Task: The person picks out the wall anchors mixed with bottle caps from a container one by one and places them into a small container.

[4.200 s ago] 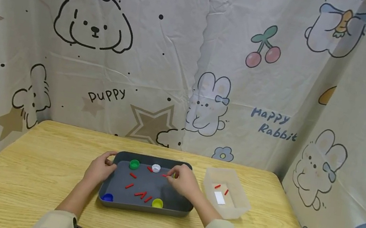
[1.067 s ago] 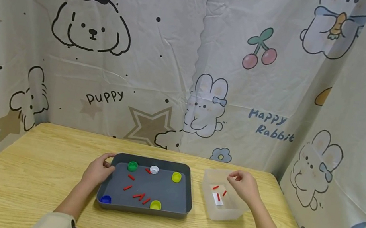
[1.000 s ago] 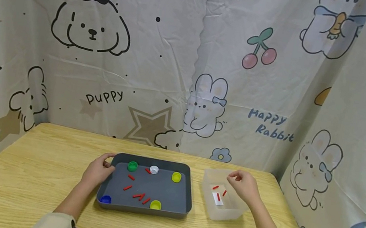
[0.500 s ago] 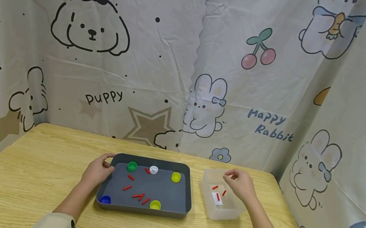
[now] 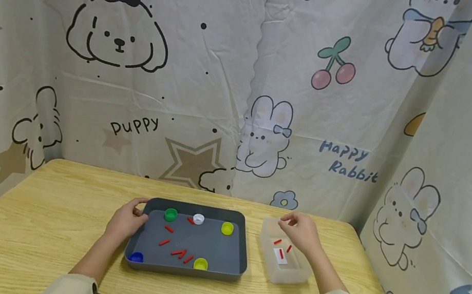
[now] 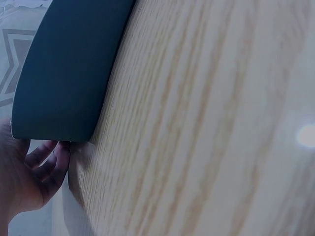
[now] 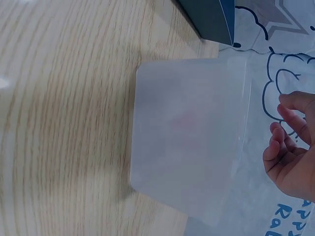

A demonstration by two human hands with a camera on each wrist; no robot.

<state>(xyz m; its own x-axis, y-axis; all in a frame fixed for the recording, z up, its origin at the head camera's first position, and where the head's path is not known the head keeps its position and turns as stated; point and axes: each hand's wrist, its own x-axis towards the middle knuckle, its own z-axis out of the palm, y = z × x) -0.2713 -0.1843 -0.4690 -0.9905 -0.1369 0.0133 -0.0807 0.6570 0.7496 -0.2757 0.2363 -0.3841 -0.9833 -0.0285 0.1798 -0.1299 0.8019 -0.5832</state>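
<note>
My left hand (image 5: 126, 222) holds the left rim of a dark grey tray (image 5: 219, 248), thumb at the edge; in the left wrist view its fingers (image 6: 47, 169) bend against the tray's outer end. On the tray lie several small red sticks (image 5: 165, 242) and round caps: green (image 5: 170, 214), white (image 5: 198, 219), blue (image 5: 136, 257) and two yellow ones. My right hand (image 5: 302, 233) hovers above a translucent plastic box (image 5: 289, 278), fingers loosely bent, with nothing visible between them. Inside the box are several red sticks, one on a white card (image 5: 277, 259).
Tray and box stand side by side on a wood-grain table (image 5: 39, 228), a narrow gap between them. A printed curtain (image 5: 209, 85) hangs behind the table and along its right side.
Since the oldest frame my right hand has gone from the tray to the box, where a red stick now lies on the card. Lately it drifts left above the box. My left hand stays put.
</note>
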